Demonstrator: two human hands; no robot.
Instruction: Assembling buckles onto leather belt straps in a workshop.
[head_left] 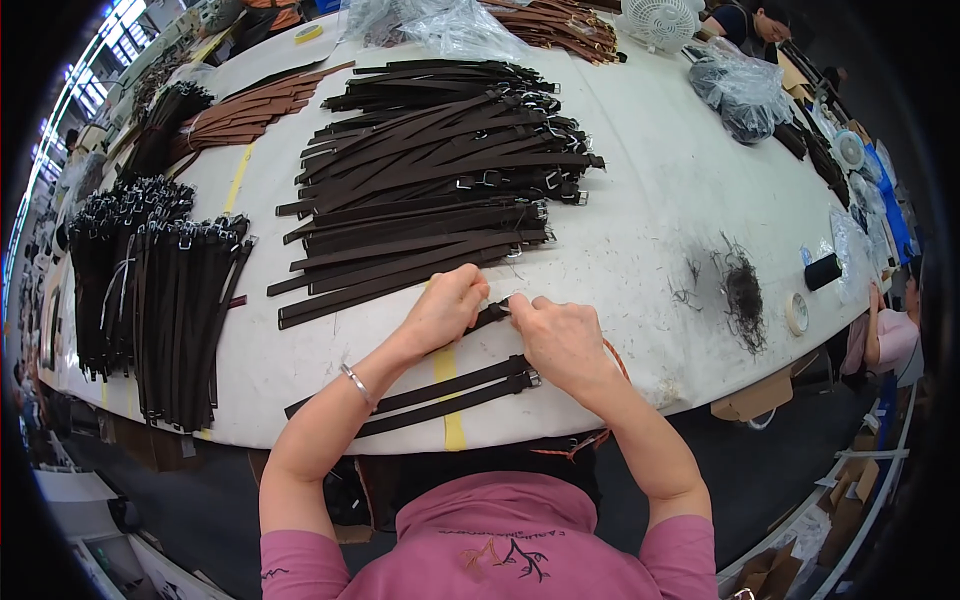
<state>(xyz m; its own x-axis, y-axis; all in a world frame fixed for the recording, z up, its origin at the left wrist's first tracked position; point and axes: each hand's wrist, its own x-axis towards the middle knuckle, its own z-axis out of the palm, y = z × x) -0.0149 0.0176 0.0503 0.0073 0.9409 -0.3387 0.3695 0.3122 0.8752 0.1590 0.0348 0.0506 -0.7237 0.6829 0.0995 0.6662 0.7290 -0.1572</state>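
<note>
Both my hands are closed at the buckle end of a dark brown belt (489, 316) above the front of the table. My left hand (447, 308) pinches the strap, its fingers curled. Beside it, my right hand (556, 342) grips the end of the same belt; whether a small tool is in that hand is hidden. An orange cord (617, 358) runs by the right hand down to the table edge. Just below my hands, more dark belts (437, 410) lie side by side, buckles to the right. Beyond them spreads a large pile of dark belts (400, 215).
Bundled dark belts (185, 320) hang over the left edge, with brown straps (265, 103) behind. On the right lie a clump of thread scraps (742, 295), a black thread spool (823, 272) and a tape roll (797, 313). A white fan (660, 22) stands at the back; other people are nearby.
</note>
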